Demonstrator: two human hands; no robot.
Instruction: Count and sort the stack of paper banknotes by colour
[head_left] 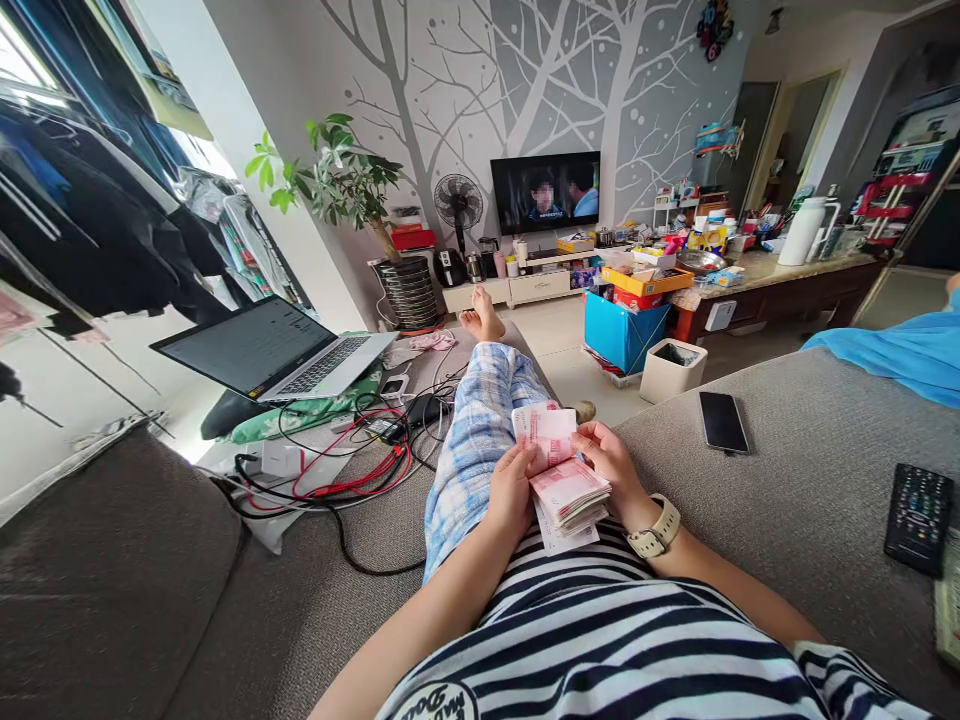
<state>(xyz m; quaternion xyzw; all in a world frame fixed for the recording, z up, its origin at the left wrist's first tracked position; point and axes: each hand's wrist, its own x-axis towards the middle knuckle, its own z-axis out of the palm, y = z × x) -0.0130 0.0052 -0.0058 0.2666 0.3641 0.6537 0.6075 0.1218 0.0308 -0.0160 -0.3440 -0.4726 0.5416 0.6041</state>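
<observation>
My left hand [514, 480] is closed on red-and-white banknotes [546, 430] that fan upward above my lap. At their right edge my right hand [611, 460] grips the notes too, thumb and fingers pinched together. Just below the fingers, a thick stack of banknotes [574, 492] lies against my striped shirt, its layered edge facing right. One paler note sticks out beneath it. Part of the fingers is hidden behind the paper. A cream-strapped watch [655, 527] is on my right wrist.
On the grey sofa [795, 440] to my right lie a phone [724, 422] and a remote control [919, 518]. An open laptop [277, 350] and tangled cables [375, 450] are to my left. Beyond stand a waste bin [673, 372], a cluttered table [817, 270] and a television [546, 192].
</observation>
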